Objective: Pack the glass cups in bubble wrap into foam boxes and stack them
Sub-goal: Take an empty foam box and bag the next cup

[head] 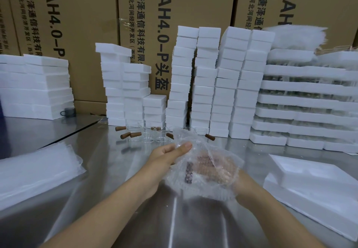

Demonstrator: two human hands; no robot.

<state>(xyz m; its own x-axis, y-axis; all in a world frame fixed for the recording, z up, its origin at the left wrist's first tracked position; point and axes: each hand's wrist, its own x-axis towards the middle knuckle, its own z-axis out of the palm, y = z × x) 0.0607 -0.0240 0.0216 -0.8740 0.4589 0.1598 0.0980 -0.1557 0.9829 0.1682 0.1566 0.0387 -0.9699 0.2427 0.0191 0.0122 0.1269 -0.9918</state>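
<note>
A sheet of bubble wrap [213, 182] is bunched around a glass cup with a brown wooden handle [203, 165], held above the steel table. My left hand [170, 155] pinches the wrap's upper left edge between thumb and fingers. My right hand [242, 180] holds the bundle from the right and is mostly hidden behind the wrap. Several bare glass cups [149, 134] with brown handles stand in a row farther back. An open foam box [313, 172] lies on a flat foam piece at the right.
Tall stacks of white foam boxes [205, 85] line the back, with lower stacks at the left [38, 87] and wide stacked foam trays at the right [310, 100]. A pile of bubble wrap sheets [34, 170] lies at the left. Cardboard cartons stand behind.
</note>
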